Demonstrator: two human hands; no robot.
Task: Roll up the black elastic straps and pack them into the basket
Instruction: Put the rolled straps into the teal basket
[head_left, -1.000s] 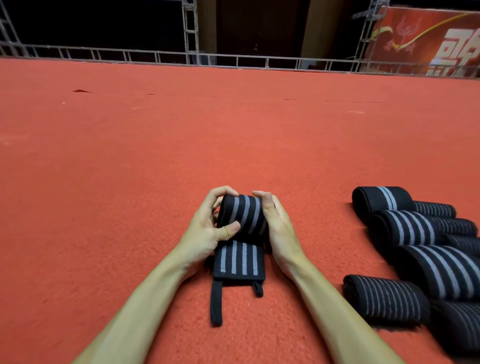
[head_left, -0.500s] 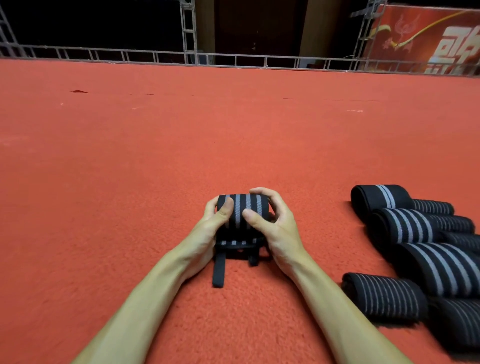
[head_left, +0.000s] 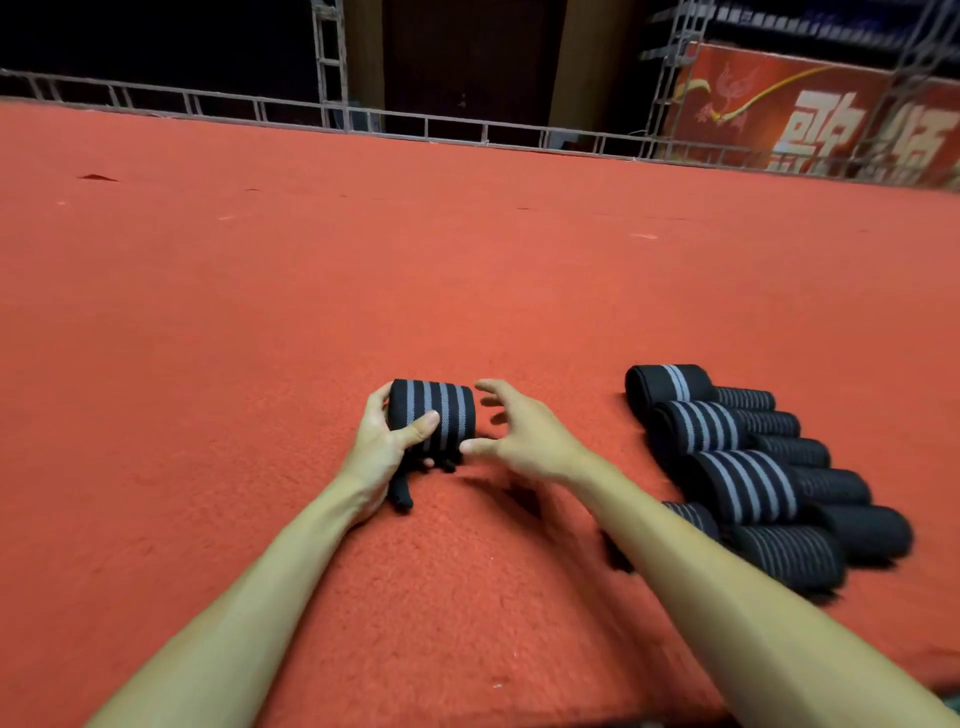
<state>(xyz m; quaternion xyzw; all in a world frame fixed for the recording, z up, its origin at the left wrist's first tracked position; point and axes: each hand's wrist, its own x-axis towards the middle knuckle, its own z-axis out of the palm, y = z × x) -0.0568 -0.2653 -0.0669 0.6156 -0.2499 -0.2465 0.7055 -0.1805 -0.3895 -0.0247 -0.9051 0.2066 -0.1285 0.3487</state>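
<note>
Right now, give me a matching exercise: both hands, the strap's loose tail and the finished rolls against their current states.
1 left hand
2 right hand
3 loose tail
4 finished rolls

A fingers spread, holding nothing
B lying grouped on the red carpet, right side
C gripping the striped roll
D poking out under the roll

Pairs: 1-C, 2-A, 3-D, 4-B

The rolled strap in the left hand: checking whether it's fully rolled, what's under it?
A loose black tail pokes out from under the rolled strap, lying on the red carpet. The left hand grips the roll, so where the tail joins is covered.
</note>
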